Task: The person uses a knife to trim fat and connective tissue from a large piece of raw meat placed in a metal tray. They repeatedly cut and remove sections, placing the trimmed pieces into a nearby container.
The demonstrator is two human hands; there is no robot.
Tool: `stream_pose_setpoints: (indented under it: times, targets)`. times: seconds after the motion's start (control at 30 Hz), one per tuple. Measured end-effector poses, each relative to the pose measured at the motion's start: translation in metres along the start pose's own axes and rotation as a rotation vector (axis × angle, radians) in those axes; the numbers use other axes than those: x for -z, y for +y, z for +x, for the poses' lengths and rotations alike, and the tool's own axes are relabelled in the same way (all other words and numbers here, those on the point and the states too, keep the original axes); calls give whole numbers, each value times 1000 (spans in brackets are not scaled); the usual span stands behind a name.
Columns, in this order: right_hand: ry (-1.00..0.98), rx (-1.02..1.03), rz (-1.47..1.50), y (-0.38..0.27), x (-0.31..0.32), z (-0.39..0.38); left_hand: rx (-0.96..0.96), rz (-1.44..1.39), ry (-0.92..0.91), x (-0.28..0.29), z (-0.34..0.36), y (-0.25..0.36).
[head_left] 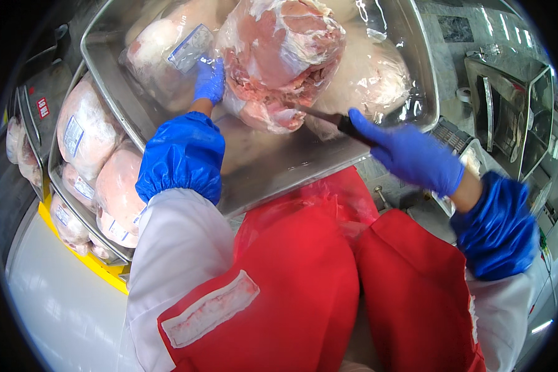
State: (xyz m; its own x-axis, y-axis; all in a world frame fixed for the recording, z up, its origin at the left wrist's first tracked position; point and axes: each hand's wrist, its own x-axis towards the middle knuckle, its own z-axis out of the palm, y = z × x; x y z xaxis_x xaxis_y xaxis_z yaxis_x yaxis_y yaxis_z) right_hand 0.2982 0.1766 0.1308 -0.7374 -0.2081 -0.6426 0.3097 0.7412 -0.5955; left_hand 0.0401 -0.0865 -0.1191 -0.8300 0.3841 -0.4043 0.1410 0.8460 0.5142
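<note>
A large piece of raw poultry [282, 46], pink with pale skin and fat, lies in a metal tub [260, 177] before me. My left hand [209, 82], in a blue glove, grips its left side, with some fingertips hard to make out. My right hand [415, 155], also gloved in blue, is closed round the dark handle of a knife [341, 122]. The blade points left, and its tip meets the lower edge of the meat. A plastic-wrapped bird [158, 59] with a label sits left of my left hand. Another pale bird [372, 77] lies to the right.
Left of the tub, a metal rack [59, 180] holds several wrapped birds [84, 127], with a yellow edge [96, 266] beneath it. At the right stands a metal box-like frame [514, 111]. My red apron [291, 279] hangs close to the tub's near rim.
</note>
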Motion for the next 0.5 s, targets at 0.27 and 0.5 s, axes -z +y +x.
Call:
stream_pose_setpoints:
  times: [0.27,0.5]
  targets:
    - [-53,132,-427,7,17,14,-18,36,29,-2,0,3]
    - [146,137,-475,49,-44,27,63,-110,-17,0,-5,3]
